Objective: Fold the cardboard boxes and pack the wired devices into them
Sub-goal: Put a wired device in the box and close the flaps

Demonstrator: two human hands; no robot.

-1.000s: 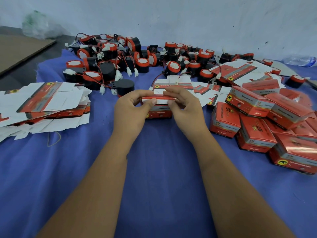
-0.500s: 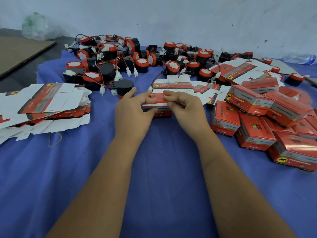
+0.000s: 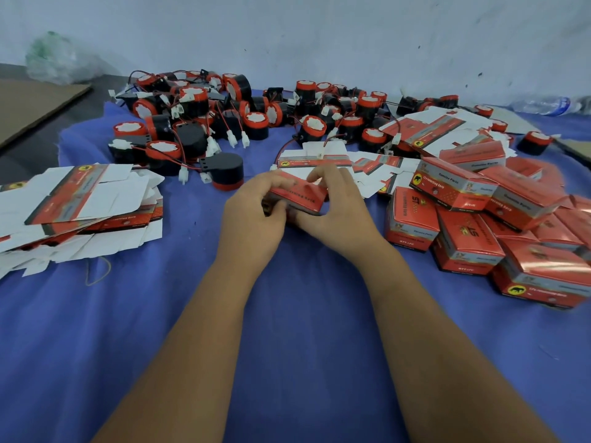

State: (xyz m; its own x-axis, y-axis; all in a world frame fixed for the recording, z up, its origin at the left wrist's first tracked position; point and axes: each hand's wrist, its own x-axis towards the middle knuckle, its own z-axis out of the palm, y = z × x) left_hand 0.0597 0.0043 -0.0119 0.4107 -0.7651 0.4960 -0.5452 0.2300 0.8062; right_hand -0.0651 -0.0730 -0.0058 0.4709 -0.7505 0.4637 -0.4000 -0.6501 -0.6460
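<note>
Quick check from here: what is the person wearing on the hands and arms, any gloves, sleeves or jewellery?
Nothing shows. The left hand and right hand are bare, with no gloves, rings or watch visible, and both forearms are uncovered down to the frame's bottom edge, no sleeves in view.

red box (image 3: 297, 195), blue cloth (image 3: 287, 330), red-black devices (image 3: 192, 123).

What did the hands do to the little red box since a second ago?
Both hands, left hand and right hand, kept hold of the small red cardboard box and tipped it: its white flap no longer shows and a red printed side faces up. The black-and-red wired devices, flat box blanks and packed red boxes stayed put.
</note>
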